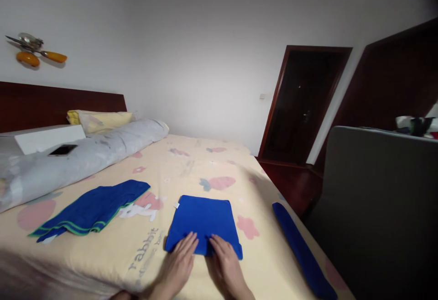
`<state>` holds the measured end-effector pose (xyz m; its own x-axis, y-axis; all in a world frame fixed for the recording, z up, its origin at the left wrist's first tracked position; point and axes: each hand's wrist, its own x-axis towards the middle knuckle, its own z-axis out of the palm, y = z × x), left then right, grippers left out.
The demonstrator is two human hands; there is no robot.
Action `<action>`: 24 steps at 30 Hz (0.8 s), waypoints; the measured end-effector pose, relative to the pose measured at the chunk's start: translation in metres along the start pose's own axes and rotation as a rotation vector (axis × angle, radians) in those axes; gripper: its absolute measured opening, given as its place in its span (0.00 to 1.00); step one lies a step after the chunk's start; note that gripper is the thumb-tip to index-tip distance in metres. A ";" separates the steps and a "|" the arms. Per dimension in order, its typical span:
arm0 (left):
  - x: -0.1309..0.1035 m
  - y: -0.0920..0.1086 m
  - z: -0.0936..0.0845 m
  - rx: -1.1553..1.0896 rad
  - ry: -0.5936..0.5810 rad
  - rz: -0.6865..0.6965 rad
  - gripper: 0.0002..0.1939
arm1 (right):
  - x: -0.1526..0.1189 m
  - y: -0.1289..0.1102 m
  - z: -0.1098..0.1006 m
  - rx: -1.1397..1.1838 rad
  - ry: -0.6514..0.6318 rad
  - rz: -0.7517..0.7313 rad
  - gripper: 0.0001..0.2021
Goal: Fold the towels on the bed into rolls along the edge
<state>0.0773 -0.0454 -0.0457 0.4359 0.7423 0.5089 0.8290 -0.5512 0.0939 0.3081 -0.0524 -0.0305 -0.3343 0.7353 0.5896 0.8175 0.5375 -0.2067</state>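
Note:
A bright blue cloth [205, 218], laid out as a near-square with a small white tag on its left edge, lies flat on the bed. My left hand [181, 259] rests on its near edge, fingers stretched out and pointing forward. Beside it, my right hand [226, 259] touches the same edge with fingers extended. A small gap separates the two hands, and neither is closed on the cloth. To the left lies a rumpled darker blue cloth [99, 206] with green trim. On the right, a long narrow blue cloth strip [301, 250] runs along the bed's edge.
The bed [185, 172] has a cream rabbit-print sheet. A grey rolled quilt [112, 149] carries a phone [63, 150], near a white box [51, 139] and a yellow pillow [106, 122]. A dark grey panel [379, 213] stands close on the right; a dark door [304, 103] is behind.

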 end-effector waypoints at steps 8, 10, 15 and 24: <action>-0.006 -0.021 -0.011 -0.022 -0.249 -0.025 0.32 | -0.015 0.024 0.008 0.020 -0.231 0.019 0.25; -0.014 -0.045 -0.019 -0.036 -0.267 -0.063 0.31 | -0.024 0.045 -0.001 0.011 -0.219 0.074 0.24; -0.023 -0.081 -0.031 -0.020 -0.286 -0.124 0.29 | -0.037 0.076 -0.017 -0.013 -0.166 0.058 0.24; -0.009 -0.066 -0.045 -0.096 -0.113 0.007 0.30 | -0.027 0.068 -0.029 0.036 0.008 0.090 0.09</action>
<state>0.0030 -0.0328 -0.0178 0.4830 0.7732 0.4108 0.7909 -0.5867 0.1743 0.3862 -0.0475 -0.0375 -0.2566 0.7777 0.5739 0.8266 0.4843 -0.2866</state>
